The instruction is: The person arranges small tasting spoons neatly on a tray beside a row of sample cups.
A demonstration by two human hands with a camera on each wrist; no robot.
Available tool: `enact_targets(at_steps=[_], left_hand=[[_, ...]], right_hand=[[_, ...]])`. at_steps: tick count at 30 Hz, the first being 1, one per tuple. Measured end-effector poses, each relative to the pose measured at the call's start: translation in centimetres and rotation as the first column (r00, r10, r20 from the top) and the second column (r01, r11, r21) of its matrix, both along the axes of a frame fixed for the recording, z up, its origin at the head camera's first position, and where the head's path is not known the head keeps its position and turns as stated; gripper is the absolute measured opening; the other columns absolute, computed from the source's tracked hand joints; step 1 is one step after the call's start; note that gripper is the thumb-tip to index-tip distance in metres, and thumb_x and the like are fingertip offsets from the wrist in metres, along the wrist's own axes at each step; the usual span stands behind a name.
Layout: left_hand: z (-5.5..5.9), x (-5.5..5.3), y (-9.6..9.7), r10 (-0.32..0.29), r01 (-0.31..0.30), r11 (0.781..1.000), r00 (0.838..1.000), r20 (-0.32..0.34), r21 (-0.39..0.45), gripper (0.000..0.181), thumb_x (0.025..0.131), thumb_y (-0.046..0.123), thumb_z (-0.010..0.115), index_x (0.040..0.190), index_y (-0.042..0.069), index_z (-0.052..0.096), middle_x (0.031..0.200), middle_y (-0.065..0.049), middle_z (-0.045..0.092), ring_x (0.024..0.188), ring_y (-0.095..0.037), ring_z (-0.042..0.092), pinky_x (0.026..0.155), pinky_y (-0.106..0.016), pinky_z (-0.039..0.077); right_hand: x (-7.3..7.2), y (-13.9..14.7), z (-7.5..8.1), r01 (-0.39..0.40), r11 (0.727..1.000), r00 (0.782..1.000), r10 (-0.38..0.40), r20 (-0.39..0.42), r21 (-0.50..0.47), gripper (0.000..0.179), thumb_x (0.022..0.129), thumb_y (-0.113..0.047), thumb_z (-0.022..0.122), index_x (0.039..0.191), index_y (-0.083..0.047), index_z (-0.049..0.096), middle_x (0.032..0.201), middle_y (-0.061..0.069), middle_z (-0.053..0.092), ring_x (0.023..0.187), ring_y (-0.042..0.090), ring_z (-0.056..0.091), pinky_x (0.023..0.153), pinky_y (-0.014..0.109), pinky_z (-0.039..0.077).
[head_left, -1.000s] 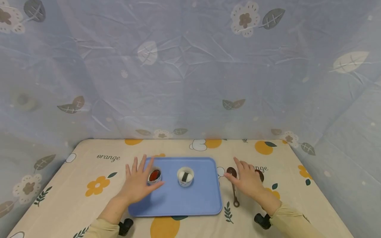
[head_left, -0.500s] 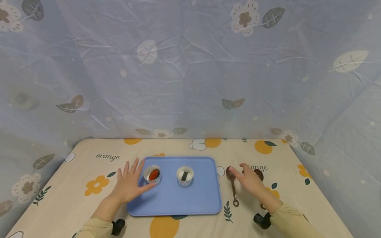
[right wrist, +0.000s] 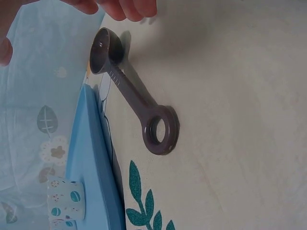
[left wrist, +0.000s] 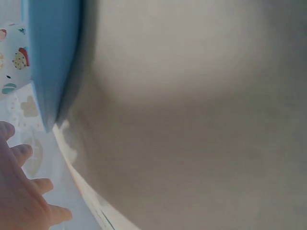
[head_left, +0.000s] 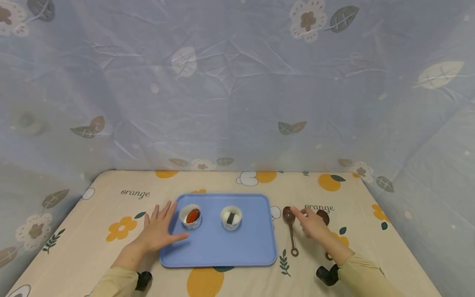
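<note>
My left hand (head_left: 157,233), fingers spread, is at the left edge of the blue tray (head_left: 219,251) and holds nothing. Closest to it on the tray stands a white patterned cup (head_left: 191,225) with a red-orange piece (head_left: 193,215) inside. A second white cup (head_left: 231,227) holds a white piece with a dark strip. Loosely bent, the fingers of my right hand (head_left: 314,226) hover near the bowl of a brown measuring spoon (head_left: 292,237). In the right wrist view that spoon (right wrist: 128,93) lies on the cloth, apart from the fingers. My right hand hides most of another brown spoon (head_left: 323,216).
A cream cloth with orange prints (head_left: 205,282) covers the table. Behind it hangs a pale blue patterned curtain (head_left: 230,103), which also closes off both sides. The left wrist view shows the tray's raised side (left wrist: 53,57) close to my fingers.
My left hand has drawn back to the left, off the first cup, which shows whole now. My right hand's fingers have bent from straight, and its thumb has come over the spoon's bowl.
</note>
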State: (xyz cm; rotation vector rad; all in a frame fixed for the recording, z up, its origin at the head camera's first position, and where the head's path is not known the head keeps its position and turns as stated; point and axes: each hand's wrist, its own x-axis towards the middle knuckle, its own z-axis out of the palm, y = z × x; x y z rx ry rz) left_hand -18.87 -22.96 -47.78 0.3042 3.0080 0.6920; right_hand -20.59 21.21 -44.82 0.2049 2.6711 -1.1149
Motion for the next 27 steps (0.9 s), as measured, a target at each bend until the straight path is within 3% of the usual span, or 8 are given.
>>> enact_targets(at_steps=[5, 14, 20, 27], left_hand=[[-0.12, -0.15, -0.12, 0.006, -0.005, 0.999, 1.000, 0.005, -0.036, 0.108, 0.071, 0.063, 0.064, 0.148, 0.003, 0.019, 0.153, -0.024, 0.016, 0.136, -0.057, 0.006, 0.100, -0.076, 0.003], [-0.39, -0.12, -0.44, -0.006, 0.006, 0.999, 1.000, 0.002, -0.049, 0.107, 0.071, 0.064, 0.064, 0.146, 0.001, 0.022, 0.153, -0.022, 0.020, 0.136, -0.057, 0.009, 0.098, -0.078, 0.001], [-0.79, -0.16, -0.66, -0.030, 0.030, 0.996, 1.000, 0.007, -0.078, 0.110, 0.069, 0.066, 0.064, 0.147, 0.001, 0.020, 0.154, -0.020, 0.019, 0.137, -0.055, 0.011, 0.097, -0.078, -0.003], [-0.34, 0.00, -0.63, -0.040, 0.047, 0.990, 0.998, 0.051, -0.133, 0.115, 0.065, 0.068, 0.067, 0.147, 0.001, 0.021, 0.154, -0.020, 0.018, 0.138, -0.053, 0.012, 0.097, -0.079, 0.001]], right_hand=[[0.06, 0.03, -0.10, 0.010, 0.999, 1.000, -0.010, 0.014, -0.031, 0.074, 0.090, -0.064, 0.036, 0.119, 0.004, 0.047, 0.072, 0.007, 0.052, 0.060, 0.015, 0.047, 0.054, 0.027, 0.044], [0.26, 0.03, -0.28, 0.013, 0.999, 0.999, -0.011, 0.038, -0.039, 0.078, 0.091, -0.064, 0.034, 0.120, 0.007, 0.046, 0.093, 0.018, 0.059, 0.072, 0.019, 0.055, 0.060, 0.031, 0.052], [0.18, 0.02, -0.43, 0.012, 0.999, 0.999, -0.010, 0.042, -0.053, 0.079, 0.091, -0.064, 0.034, 0.120, 0.008, 0.046, 0.096, 0.020, 0.061, 0.074, 0.021, 0.059, 0.061, 0.033, 0.054], [-0.02, -0.16, -0.89, -0.009, 0.999, 0.998, 0.011, 0.058, -0.032, 0.063, 0.091, -0.049, 0.050, 0.117, 0.008, 0.048, 0.094, 0.020, 0.063, 0.072, 0.018, 0.062, 0.062, 0.033, 0.056]])
